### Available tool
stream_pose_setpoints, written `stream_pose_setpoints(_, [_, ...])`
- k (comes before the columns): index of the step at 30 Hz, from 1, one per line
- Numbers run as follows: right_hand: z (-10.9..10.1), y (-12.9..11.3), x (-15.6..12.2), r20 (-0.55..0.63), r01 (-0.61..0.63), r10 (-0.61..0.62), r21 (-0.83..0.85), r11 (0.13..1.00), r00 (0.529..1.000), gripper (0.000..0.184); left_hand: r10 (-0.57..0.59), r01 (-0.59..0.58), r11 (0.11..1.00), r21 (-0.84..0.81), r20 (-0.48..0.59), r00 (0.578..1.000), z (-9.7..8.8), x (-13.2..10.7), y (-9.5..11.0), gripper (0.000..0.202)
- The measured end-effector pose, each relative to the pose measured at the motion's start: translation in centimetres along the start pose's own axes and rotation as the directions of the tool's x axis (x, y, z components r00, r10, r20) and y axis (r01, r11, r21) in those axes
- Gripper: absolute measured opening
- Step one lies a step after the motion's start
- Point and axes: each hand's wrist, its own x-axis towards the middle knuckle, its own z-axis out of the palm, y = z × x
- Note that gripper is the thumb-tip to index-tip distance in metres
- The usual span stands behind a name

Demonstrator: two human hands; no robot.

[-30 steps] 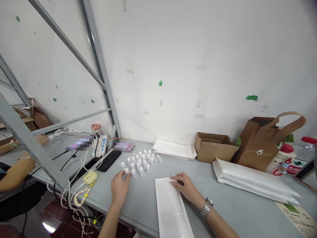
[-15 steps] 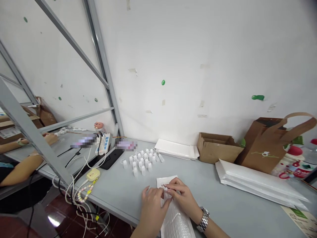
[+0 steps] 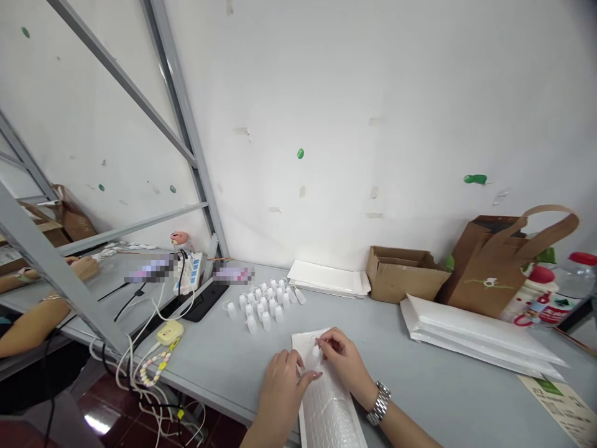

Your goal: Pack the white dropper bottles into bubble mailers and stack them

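A: Left grip [image 3: 282, 392] and right grip [image 3: 342, 361] are in, all fingers curled at the far end of a white bubble mailer [image 3: 327, 410]. Are they clenched on it?

B: Can't tell from here! The mailer lies near on the worktop [image 3: 420, 398], and it looks light and floppy, so its edges are the place to hold.

A: And to the left?

B: Small white plastic bottles [image 3: 263, 305], well clustered.

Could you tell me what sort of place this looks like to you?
It looks like a small packing workstation, though I can't be certain: a grey bench holds rows of small white plastic bottles, a stack of white padded mailers and a cardboard box.
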Motion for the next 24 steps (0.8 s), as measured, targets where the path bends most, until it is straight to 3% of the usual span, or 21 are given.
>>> stream_pose_setpoints(5, [-0.7, 0.4, 0.5, -0.14, -0.09, 0.11, 0.141, 0.986, 0.984, 0.029, -0.048, 0.051, 0.994, 0.093, -0.031, 0.998, 0.0, 0.3, -0.6, 0.038])
stream_pose_setpoints(10, [-0.4, 0.9, 0.7, -0.13, -0.185, 0.238, 0.326, 0.927, 0.963, 0.031, -0.027, 0.022, 0.991, -0.132, -0.036, 0.999, 1.1, 0.9, -1.1, 0.036])
stream_pose_setpoints(13, [-1.0, 0.6, 1.0, -0.234, -0.119, 0.209, 0.347, 0.93, 0.949, 0.033, -0.034, 0.041, 0.949, -0.312, 0.027, 0.999, 1.4, 1.2, -1.0, 0.036])
stream_pose_setpoints(17, [-2.2, -0.5, 1.1, -0.395, 0.07, 0.036, 0.25, 0.966, 0.918, 0.031, -0.035, 0.094, 0.885, -0.455, 0.136, 0.99, 1.0, 1.3, -0.3, 0.036])
stream_pose_setpoints(20, [-2.1, -1.2, 0.8, -0.317, 0.11, -0.053, 0.164, 0.98, 0.947, 0.03, -0.043, 0.099, 0.86, -0.501, 0.124, 0.991, 0.6, 1.3, 0.2, 0.039])
stream_pose_setpoints(24, [-1.3, -1.2, 0.4, -0.179, 0.05, -0.028, 0.124, 0.991, 0.983, 0.034, -0.078, 0.088, 0.853, -0.514, 0.041, 0.996, 0.6, 1.4, 0.3, 0.041])
